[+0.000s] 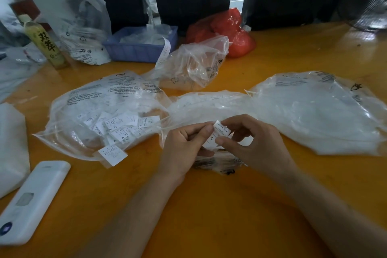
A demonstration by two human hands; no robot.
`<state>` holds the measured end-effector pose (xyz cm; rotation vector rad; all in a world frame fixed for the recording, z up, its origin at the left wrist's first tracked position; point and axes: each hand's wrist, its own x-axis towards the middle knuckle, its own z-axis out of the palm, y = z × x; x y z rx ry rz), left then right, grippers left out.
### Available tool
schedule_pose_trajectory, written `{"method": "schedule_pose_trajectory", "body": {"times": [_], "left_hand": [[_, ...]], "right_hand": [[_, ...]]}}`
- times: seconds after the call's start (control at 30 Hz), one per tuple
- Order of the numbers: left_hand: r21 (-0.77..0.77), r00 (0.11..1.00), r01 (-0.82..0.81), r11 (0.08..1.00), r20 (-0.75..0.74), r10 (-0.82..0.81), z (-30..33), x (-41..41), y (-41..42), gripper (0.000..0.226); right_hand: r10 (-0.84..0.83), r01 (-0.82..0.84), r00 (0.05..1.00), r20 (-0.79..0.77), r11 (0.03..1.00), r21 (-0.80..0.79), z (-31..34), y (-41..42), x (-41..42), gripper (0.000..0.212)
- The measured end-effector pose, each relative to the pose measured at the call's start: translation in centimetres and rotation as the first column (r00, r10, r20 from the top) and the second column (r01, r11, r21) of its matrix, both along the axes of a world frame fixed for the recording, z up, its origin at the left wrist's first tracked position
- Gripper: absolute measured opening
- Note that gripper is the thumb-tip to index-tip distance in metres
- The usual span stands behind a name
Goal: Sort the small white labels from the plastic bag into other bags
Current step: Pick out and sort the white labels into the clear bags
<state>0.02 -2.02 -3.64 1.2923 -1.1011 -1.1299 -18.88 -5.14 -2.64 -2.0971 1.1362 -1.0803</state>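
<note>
we hold one label marked S, both hands pinching it: left hand, right hand | over desk near edge, mid | long axis tilts up-right | sorted bag left, nearer left hand | full bag right

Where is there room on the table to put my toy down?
Bare table lies between the forearms, and at far right behind the right-hand bag. The middle and far left are crowded with bags, a blue basket and a bottle.
</note>
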Motion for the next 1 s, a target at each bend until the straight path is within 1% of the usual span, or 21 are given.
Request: {"method": "schedule_pose_trajectory", "body": {"times": [0.07, 0.17, 0.27, 0.33, 0.4, 0.5, 0.53, 0.57, 0.6, 0.63, 0.67, 0.7, 0.73, 0.77, 0.8, 0.87, 0.93, 0.97, 1.0], "left_hand": [[-0.001, 1.0, -0.005, 1.0, 0.002, 0.005, 0.0, 0.0, 0.0, 0.018], [-0.024, 1.0, 0.025, 0.999, -0.013, -0.026, -0.2, 0.1, 0.0, 0.022], [-0.046, 0.999, 0.042, 0.998, 0.009, -0.042, -0.4, 0.1, -0.1, 0.023], [-0.077, 0.999, 0.045, 0.996, 0.03, -0.043, -0.4, 0.1, -0.2, 0.032], [-0.143, 0.995, 0.028, 0.989, 0.101, -0.013, -0.4, 0.3, -0.2, 0.036], [-0.26, 0.948, -0.054, 0.964, 0.291, 0.132, 0.1, 1.0, -0.1, 0.037], [-0.323, 0.913, -0.084, 0.943, 0.355, 0.203, 0.4, 1.5, 0.0, 0.037], [-0.406, 0.86, -0.112, 0.907, 0.418, 0.294, 0.8, 2.1, 0.0, 0.035], [-0.492, 0.779, -0.137, 0.86, 0.482, 0.4, 1.3, 2.8, -0.1, 0.031], [-0.555, 0.675, -0.164, 0.816, 0.54, 0.502, 1.7, 3.8, -0.2, 0.027], [-0.58, 0.564, -0.2, 0.79, 0.591, 0.577, 2.1, 5.0, -0.3, 0.023], [-0.575, 0.456, -0.245, 0.781, 0.642, 0.616, 2.3, 6.3, -0.5, 0.021], [-0.549, 0.363, -0.294, 0.783, 0.694, 0.623, 2.5, 7.6, -0.6, 0.02], [-0.509, 0.29, -0.341, 0.79, 0.743, 0.604, 2.4, 9.0, -0.7, 0.02], [-0.464, 0.235, -0.384, 0.798, 0.787, 0.571, 2.2, 10.3, -0.7, 0.021], [-0.366, 0.165, -0.444, 0.818, 0.864, 0.476, 1.9, 12.2, -0.8, 0.024], [-0.28, 0.103, -0.479, 0.832, 0.923, 0.37, 1.6, 13.0, -0.8, 0.028], [-0.248, 0.064, -0.511, 0.823, 0.944, 0.324, 1.4, 13.1, -0.8, 0.032], [-0.227, 0.04, -0.554, 0.801, 0.954, 0.298, 1.3, 13.0, -0.8, 0.035]], "right_hand": [[-0.026, 0.026, 0.999, -0.02, 1.0, -0.014, 0.0, -0.1, 0.0, 0.044], [-0.083, 0.08, 0.996, -0.045, 0.994, -0.07, -0.4, -0.4, 0.0, 0.02], [-0.117, 0.114, 0.993, -0.025, 0.988, -0.099, -0.6, -0.4, -0.1, 0.015], [-0.13, 0.128, 0.991, -0.015, 0.987, -0.094, -0.5, -0.4, -0.1, 0.014], [-0.113, 0.111, 0.993, -0.034, 0.992, -0.065, -0.4, -0.5, -0.2, 0.013], [-0.094, 0.088, 0.994, -0.062, 0.992, -0.088, 0.1, -0.4, -0.4, 0.02], [-0.125, 0.12, 0.991, -0.037, 0.986, -0.113, 0.4, -0.5, -0.6, 0.021], [-0.177, 0.174, 0.984, -0.008, 0.974, -0.144, 0.8, -0.7, -1.0, 0.021], [-0.247, 0.243, 0.969, 0.002, 0.952, -0.185, 1.1, -1.0, -1.6, 0.02], [-0.328, 0.315, 0.945, -0.022, 0.922, -0.223, 1.5, -1.5, -2.3, 0.017], [-0.408, 0.378, 0.909, -0.081, 0.892, -0.248, 1.7, -2.0, -3.2, 0.016], [-0.478, 0.431, 0.863, -0.165, 0.865, -0.256, 1.7, -2.5, -4.2, 0.016], [-0.53, 0.473, 0.809, -0.254, 0.844, -0.253, 1.7, -3.1, -5.2, 0.018], [-0.568, 0.51, 0.752, -0.335, 0.823, -0.25, 1.7, -3.7, -6.2, 0.021], [-0.6, 0.545, 0.691, -0.404, 0.799, -0.255, 1.7, -4.2, -7.1, 0.024], [-0.646, 0.613, 0.546, -0.534, 0.742, -0.271, 1.8, -5.0, -8.9, 0.031], [-0.62, 0.643, 0.421, -0.662, 0.719, -0.265, 1.9, -5.3, -10.3, 0.041], [-0.588, 0.642, 0.39, -0.709, 0.725, -0.249, 1.8, -5.3, -10.8, 0.039], [-0.553, 0.636, 0.38, -0.742, 0.739, -0.224, 1.7, -5.3, -11.0, 0.034]]}}
